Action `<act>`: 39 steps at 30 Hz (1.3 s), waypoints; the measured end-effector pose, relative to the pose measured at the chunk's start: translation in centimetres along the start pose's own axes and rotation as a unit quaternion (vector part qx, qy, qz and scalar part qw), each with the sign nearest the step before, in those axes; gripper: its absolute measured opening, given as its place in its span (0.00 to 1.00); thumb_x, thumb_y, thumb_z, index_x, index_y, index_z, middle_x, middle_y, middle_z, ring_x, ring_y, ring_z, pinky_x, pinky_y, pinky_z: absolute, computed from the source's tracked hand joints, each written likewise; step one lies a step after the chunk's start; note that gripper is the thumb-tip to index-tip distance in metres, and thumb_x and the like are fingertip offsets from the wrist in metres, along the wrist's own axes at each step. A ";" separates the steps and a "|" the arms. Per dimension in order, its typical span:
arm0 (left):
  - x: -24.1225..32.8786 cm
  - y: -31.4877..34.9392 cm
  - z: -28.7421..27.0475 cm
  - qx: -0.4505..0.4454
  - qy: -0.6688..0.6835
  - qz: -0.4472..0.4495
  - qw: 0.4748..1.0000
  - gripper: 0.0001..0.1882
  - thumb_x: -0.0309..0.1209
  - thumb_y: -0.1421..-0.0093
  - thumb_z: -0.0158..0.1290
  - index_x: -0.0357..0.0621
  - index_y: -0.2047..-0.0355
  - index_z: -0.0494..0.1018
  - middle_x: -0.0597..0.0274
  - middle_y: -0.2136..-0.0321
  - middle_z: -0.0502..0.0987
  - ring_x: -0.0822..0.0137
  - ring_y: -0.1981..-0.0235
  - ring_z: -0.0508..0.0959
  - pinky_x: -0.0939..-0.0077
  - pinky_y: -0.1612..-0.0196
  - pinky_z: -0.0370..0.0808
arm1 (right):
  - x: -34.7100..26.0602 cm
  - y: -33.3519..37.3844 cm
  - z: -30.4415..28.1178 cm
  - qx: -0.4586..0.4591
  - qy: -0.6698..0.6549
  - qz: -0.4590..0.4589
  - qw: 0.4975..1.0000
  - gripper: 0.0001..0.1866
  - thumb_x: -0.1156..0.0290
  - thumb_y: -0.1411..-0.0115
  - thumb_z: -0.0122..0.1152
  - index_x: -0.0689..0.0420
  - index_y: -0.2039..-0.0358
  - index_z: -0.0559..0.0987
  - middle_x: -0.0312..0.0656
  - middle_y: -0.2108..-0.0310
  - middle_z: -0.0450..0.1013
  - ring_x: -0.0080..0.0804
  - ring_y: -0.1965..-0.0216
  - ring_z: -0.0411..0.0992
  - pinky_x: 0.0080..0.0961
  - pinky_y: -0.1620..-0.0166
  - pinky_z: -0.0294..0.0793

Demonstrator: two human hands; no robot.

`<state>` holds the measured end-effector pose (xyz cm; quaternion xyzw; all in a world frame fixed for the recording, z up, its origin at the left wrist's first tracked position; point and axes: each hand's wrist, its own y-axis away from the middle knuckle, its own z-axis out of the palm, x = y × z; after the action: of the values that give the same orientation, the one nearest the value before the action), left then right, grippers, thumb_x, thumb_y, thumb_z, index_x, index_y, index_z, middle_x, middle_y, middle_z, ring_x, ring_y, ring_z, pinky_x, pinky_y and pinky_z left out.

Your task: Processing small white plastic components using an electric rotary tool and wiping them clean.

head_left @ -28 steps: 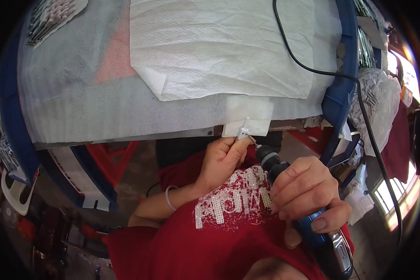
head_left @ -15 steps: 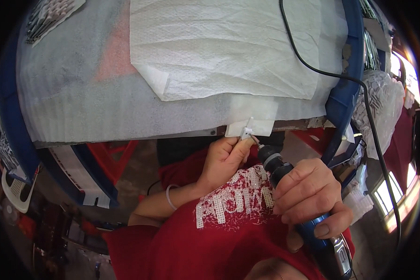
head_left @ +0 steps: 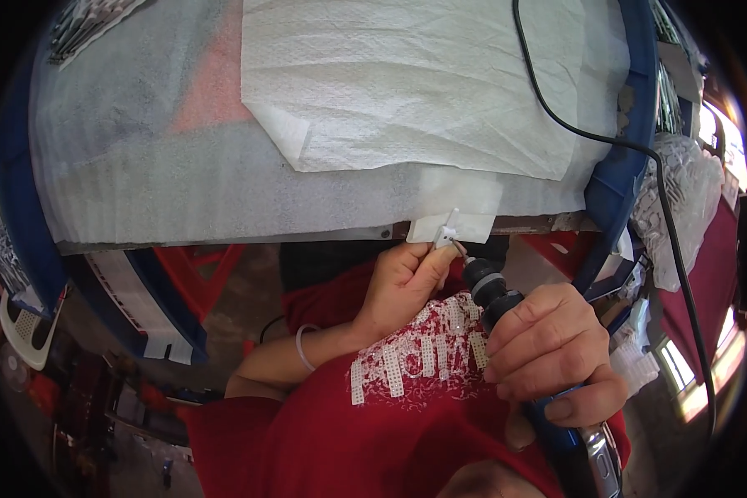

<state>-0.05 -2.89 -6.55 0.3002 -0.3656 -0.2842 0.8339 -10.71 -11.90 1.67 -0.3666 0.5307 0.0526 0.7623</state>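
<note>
My left hand [head_left: 407, 278] pinches a small white piece [head_left: 446, 235] with dark holes in it, between thumb and fingers at the table's near edge. A thin white stem sticks up from that piece. My right hand [head_left: 556, 353] is wrapped round a blue and black electric screwdriver [head_left: 494, 295]. Its thin bit points up and left and meets the white piece, or lies very close to it; which of the two I cannot tell. Behind the piece, a folded white pad [head_left: 455, 207] hangs over the table edge.
White cloth [head_left: 407, 91] lies on the grey-covered table [head_left: 141, 183], which has blue raised sides [head_left: 614, 178]. A black cable [head_left: 657, 178] runs down the right. Bundled metal rods [head_left: 87, 29] lie far left; a clear bag of small parts [head_left: 681, 195] hangs at right.
The whole view has shifted slightly, so the table and cloth sit a little further right. Both hands keep their hold, with the screwdriver bit still at the white piece.
</note>
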 end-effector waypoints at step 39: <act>-0.8 -0.1 -0.4 -0.027 0.001 0.023 0.999 0.11 0.31 0.34 0.45 0.38 0.63 0.75 0.77 0.81 0.67 0.86 0.81 0.62 0.91 0.79 0.56 | -0.1 -0.5 0.0 -0.035 -0.004 0.028 0.999 0.21 0.73 0.54 0.71 0.56 0.65 0.67 0.46 0.79 0.73 0.35 0.81 0.73 0.27 0.78 0.75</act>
<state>-0.26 -2.27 -7.22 0.2695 -0.3639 -0.2747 0.8482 -10.49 -12.29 1.99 -0.3782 0.5356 0.0939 0.7492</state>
